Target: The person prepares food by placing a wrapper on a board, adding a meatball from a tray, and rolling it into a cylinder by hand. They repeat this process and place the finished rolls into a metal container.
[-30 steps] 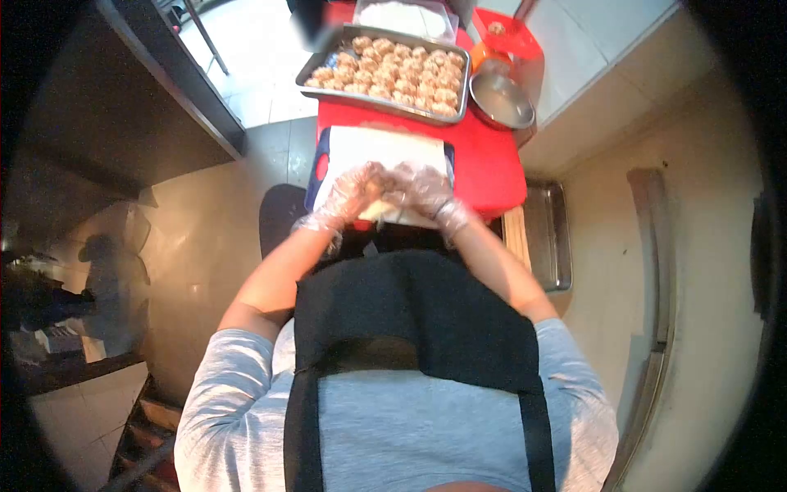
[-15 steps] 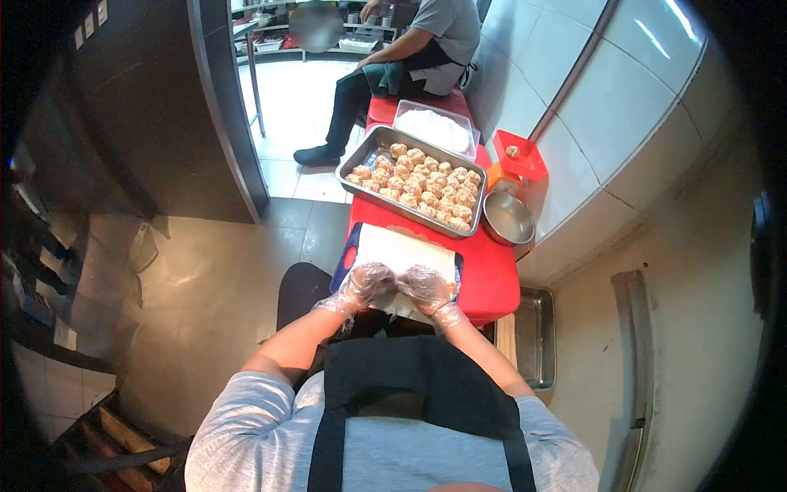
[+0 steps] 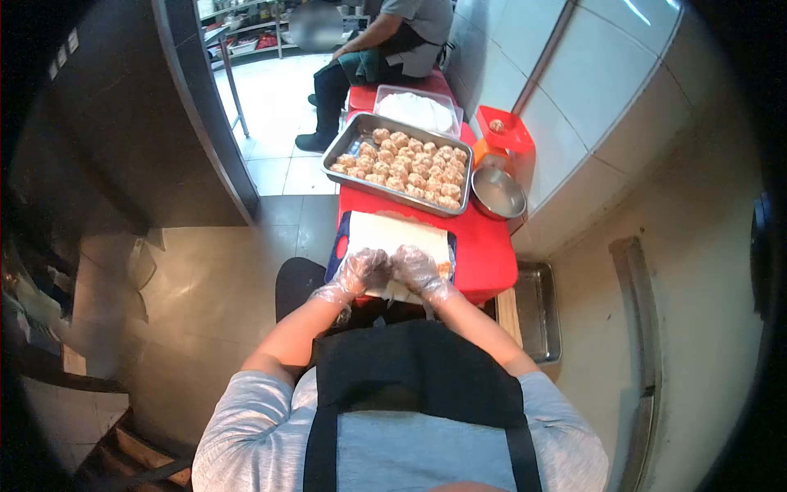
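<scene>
My left hand [image 3: 363, 272] and my right hand [image 3: 418, 269], both in clear plastic gloves, are side by side over the near part of a pale, flat sheet or stack of sheets [image 3: 398, 234]. The fingers of both are curled inward, thumbs close together. What they pinch is mostly hidden; some pale material [image 3: 395, 291] shows just below them. Under the sheet is a blue cutting board [image 3: 334, 261] with a red handle hole. A small orange-brown bit [image 3: 444, 268] lies beside my right hand. Beyond the board, a metal tray [image 3: 361, 187] holds several rows of lumpy pale-brown balls [image 3: 402, 168].
The board and tray rest on a red bench [image 3: 488, 262]. A clear plastic box [image 3: 418, 111] with white contents is behind the tray. To the right are a steel bowl [image 3: 498, 193] and an orange scale [image 3: 489, 156] with a red dish [image 3: 515, 135]. Another person [image 3: 393, 41] sits beyond.
My view has shifted, so the bench and tray appear higher and further left. My hands have drawn slightly apart, still over the sheet. The other person's raised hand is no longer visible.
</scene>
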The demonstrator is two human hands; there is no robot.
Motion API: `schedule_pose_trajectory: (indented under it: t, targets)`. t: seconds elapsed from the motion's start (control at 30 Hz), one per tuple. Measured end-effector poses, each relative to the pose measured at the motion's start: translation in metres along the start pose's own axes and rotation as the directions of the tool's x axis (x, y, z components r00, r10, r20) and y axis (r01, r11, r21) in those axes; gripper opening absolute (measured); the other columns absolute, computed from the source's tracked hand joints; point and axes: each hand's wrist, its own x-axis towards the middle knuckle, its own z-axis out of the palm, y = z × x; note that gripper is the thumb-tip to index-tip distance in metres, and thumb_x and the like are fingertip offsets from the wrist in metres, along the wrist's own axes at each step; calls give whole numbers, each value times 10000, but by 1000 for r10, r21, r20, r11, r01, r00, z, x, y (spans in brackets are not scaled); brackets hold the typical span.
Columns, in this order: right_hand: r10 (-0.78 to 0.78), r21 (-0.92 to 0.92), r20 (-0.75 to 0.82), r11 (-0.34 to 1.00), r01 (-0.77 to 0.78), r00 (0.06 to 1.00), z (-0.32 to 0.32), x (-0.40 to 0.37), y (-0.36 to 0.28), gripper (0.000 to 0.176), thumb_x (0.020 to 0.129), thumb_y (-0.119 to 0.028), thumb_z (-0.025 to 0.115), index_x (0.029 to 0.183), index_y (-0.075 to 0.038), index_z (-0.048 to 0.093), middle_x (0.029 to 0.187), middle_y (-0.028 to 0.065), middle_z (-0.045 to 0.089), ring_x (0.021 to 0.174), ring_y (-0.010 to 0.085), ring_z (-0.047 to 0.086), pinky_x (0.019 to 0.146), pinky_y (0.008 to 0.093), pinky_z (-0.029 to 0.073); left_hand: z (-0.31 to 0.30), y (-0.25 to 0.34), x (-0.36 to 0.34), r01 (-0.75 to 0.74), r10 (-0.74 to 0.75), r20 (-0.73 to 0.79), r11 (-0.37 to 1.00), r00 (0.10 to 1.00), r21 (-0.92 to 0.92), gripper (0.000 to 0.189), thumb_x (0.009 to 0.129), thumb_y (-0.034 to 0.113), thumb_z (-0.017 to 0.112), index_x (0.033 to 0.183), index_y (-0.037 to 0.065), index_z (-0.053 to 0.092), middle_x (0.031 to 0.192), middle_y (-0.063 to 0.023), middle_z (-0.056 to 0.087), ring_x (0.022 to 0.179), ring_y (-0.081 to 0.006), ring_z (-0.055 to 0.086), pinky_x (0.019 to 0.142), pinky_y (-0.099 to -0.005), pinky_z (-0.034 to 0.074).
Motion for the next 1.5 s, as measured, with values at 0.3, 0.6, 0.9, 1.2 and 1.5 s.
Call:
schedule_pose_trajectory:
  t: [0.3, 0.6, 0.9, 1.2, 1.5]
  targets:
    - [-60, 57, -46, 996, 63, 997, -24, -4, -11, 215, 775, -219, 679, 907, -50, 679, 901, 209, 641, 853, 388, 625, 770, 465, 503, -17, 45, 2, 136, -135, 22, 990, 991, -42, 251, 736, 17, 745, 960, 56, 640, 860, -114, 676, 810, -270, 658, 740, -365, 520]
    - [-87, 124, 1, 989, 87, 996, -32, 10, -18, 189, 759, -230, 651, 807, -61, 721, 819, 195, 674, 800, 376, 659, 759, 461, 519, -19, 3, -2, -88, 80, 38, 941, 996, 328, 155, 751, 154, 760, 878, 103, 688, 862, -84, 669, 853, -283, 643, 754, -388, 511]
    - [-84, 287, -55, 953, 96, 995, -29, 14, -17, 270, 794, -303, 671, 810, -37, 716, 763, 183, 666, 768, 335, 653, 732, 435, 501, -34, 6, -6, -75, 74, 13, 957, 997, 280, 159, 740, 134, 751, 881, 100, 685, 893, -98, 664, 866, -310, 639, 757, -409, 513]
    - [-18, 179, 157, 984, -11, 988, -46, 17, -42, 229, 752, -273, 674, 871, -80, 708, 911, 177, 659, 925, 363, 626, 824, 455, 503, -37, 5, -10, -27, 28, 2, 925, 1000, 380, 119, 720, 74, 714, 836, 97, 698, 834, -104, 679, 797, -307, 650, 736, -396, 522]
    - [30, 392, -19, 920, -20, 999, -33, 18, -47, 282, 805, -302, 679, 906, -41, 711, 876, 208, 675, 847, 370, 646, 756, 455, 493, -42, 8, -11, -17, 23, -38, 988, 999, 151, 244, 737, 97, 792, 952, 71, 680, 858, -106, 682, 829, -273, 667, 734, -372, 527]
